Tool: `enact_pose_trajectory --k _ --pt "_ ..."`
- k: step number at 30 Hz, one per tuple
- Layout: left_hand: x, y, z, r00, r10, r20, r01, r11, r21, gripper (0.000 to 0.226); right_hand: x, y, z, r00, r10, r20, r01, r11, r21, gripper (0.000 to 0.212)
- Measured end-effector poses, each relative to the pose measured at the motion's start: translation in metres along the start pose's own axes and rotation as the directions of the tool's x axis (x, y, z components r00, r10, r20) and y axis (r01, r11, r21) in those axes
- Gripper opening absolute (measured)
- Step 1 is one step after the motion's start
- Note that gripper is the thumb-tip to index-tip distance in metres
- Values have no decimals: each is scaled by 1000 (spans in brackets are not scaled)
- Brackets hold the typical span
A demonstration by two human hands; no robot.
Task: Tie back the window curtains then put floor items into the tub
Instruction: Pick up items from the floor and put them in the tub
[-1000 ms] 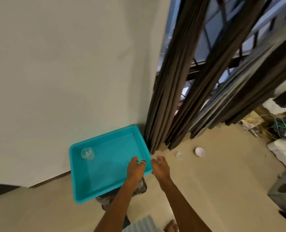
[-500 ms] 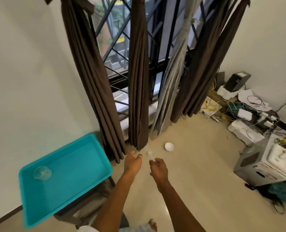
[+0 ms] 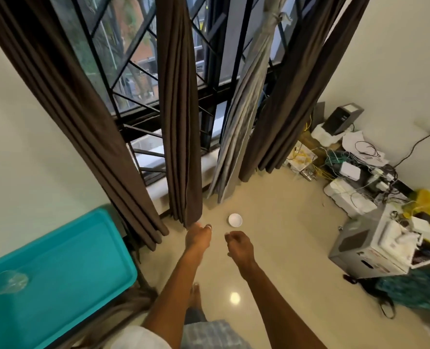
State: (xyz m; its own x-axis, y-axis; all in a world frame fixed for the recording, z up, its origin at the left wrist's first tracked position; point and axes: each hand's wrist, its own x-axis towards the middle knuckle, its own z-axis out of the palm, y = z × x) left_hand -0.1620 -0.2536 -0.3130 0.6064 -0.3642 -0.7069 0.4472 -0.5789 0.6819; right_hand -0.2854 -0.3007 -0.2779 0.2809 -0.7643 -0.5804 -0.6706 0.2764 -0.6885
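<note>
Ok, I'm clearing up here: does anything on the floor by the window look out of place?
Yes. A small white bowl sits on the floor, just beyond the right hand, near the brown curtain. Loose cables clutter the right corner.

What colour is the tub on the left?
Turquoise tub, clearest in the head view.
</note>
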Motion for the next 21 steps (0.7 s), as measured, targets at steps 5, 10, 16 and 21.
enact_pose_trajectory --k 5,10,16,21 --pt "22 24 29 998 -41 51 41 999 1 59 32 -27 -11 1000 -4 4 4 998 -63 18" --pt "33 29 36 996 -71 53 67 995 78 52 44 -39 -15 997 -9 80 22 987 -159 19" --pt "55 26 48 994 -104 -29 106 990 89 48 79 -43 -21 989 -2 146 35 974 -224 12" --pt "62 44 71 987 -130 -96 136 989 57 32 121 -42 -38 971 0 240 63 965 -254 11"
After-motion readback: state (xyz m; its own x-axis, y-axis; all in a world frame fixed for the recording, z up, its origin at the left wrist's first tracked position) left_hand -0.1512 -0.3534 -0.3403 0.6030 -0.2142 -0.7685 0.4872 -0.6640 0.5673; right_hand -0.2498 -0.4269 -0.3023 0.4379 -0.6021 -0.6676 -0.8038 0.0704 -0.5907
